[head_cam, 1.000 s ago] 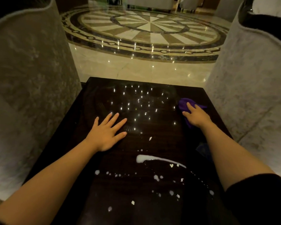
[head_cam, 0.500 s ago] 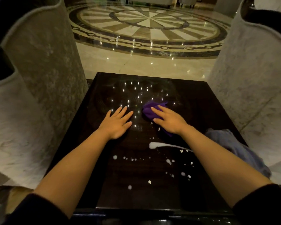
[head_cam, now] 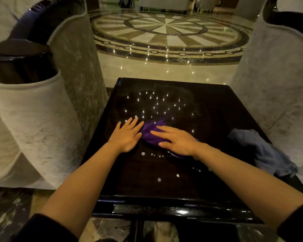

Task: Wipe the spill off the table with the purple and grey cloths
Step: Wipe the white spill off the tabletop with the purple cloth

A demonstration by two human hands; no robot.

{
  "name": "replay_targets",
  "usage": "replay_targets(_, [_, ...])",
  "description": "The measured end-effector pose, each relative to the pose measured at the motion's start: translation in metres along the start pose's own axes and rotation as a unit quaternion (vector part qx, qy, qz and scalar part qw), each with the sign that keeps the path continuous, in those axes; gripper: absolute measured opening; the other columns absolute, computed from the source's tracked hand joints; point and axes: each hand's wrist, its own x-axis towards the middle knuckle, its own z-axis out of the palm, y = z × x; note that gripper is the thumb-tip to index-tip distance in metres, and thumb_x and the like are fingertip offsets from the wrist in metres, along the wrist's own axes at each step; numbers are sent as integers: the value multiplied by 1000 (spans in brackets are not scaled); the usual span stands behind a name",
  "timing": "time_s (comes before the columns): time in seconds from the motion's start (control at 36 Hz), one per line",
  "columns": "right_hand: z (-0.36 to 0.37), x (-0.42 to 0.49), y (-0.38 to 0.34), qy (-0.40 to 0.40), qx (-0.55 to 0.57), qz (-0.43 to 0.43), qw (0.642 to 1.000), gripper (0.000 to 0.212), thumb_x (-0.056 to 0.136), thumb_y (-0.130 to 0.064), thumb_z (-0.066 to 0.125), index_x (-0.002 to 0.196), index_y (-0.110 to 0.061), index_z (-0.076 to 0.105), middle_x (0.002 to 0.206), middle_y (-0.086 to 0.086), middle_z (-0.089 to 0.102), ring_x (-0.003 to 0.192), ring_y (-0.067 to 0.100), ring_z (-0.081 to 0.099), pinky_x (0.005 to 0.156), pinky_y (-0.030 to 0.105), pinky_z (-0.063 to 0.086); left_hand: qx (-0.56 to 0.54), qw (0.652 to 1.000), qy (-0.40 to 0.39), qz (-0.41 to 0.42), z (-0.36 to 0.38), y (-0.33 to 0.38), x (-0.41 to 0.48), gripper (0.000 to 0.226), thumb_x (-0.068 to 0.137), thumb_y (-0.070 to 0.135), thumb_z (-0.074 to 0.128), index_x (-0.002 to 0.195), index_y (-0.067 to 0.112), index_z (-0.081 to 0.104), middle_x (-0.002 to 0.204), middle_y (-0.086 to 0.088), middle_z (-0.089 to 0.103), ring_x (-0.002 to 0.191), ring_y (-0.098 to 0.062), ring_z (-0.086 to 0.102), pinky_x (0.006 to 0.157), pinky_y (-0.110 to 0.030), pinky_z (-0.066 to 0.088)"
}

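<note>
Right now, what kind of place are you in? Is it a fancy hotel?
Probably a hotel lobby or lounge. The polished marble floor has a big round starburst pattern, pale plush armchairs stand on either side, and a glossy dark table reflects many little ceiling lights.

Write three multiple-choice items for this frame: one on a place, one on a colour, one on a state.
1. Where is the grey cloth?
A. at the table's right edge
B. under the left hand
C. on the floor

2. What colour is the cloth under the right hand?
A. white
B. purple
C. green

3. How is the left hand placed?
A. clenched in a fist
B. raised off the table
C. flat, fingers spread

Answers: 1 A, it lies bunched by the right edge of the table. 2 B, the purple cloth shows beneath the palm. 3 C, the palm rests on the tabletop.
</note>
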Motion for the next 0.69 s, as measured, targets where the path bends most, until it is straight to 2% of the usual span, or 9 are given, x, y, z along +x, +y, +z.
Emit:
replay_targets(0.22, [10,-29,-32,-11,12,-62,998,48,93,-28,46,137,-33,29,152,-3,24,141,13,13,112,28,15,-24,1000,19,-3,-2,-4,-29,50,98,31,24,145,32,7,158,-1,1,144,-18,-5,116,-44,-2])
replay_targets(0.31, [15,-42,-42,-18,23,-90,995,47,92,-24,48,136,-30,33,151,-1,27,141,13,15,113,30,16,-18,1000,19,-3,-2,-2,-40,50,98,33,22,145,32,6,158,-1,0,144,-18,-5,116,-44,-2])
replay_targets(0.53, [26,-81,-55,-26,22,-142,989,45,91,-21,49,133,-33,38,148,-1,34,137,7,19,109,23,15,2,1000,4,25,4,16,-57,50,98,39,19,145,33,2,157,0,-4,144,-17,-8,116,-45,-3])
replay_targets(0.69, [28,-112,-63,-15,18,-166,986,41,91,-19,50,131,-28,43,144,2,41,136,14,29,109,26,21,-4,1000,-2,28,10,32,-65,51,97,41,18,144,34,1,157,1,-6,144,-17,-8,115,-46,-5])
